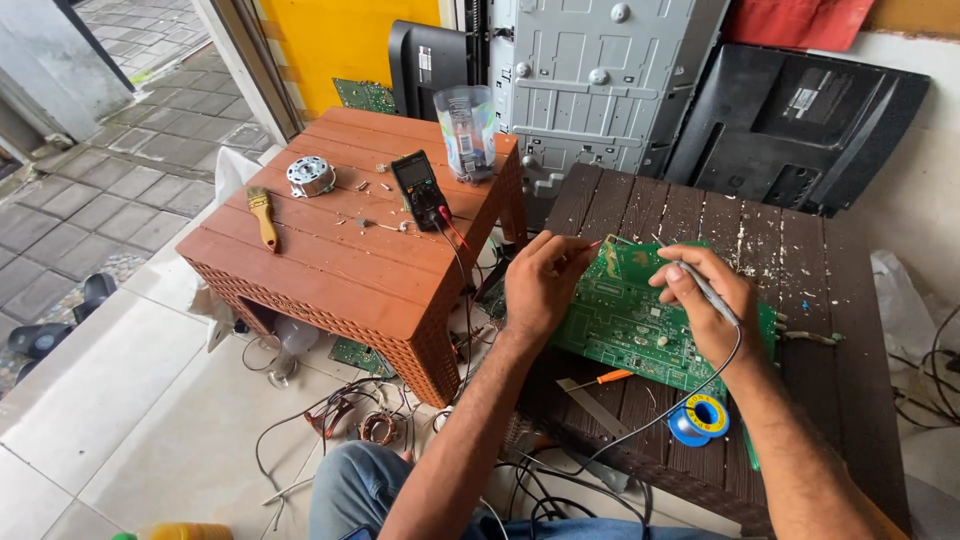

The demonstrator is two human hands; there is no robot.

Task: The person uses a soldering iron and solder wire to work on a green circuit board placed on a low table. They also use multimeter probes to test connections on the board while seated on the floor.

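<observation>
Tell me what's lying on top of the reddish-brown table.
On the reddish-brown table: a paintbrush, round metal part, multimeter, clear plastic cup and small scattered bits. The cup's contents are unclear.

A circuit board lies on the right worktop, a solder spool near it; the multimeter sits on the left worktop.

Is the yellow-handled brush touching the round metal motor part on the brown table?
Apart. The head view shows the brush lying left of the round motor part, with a bare strip of the brown table between them.
</observation>
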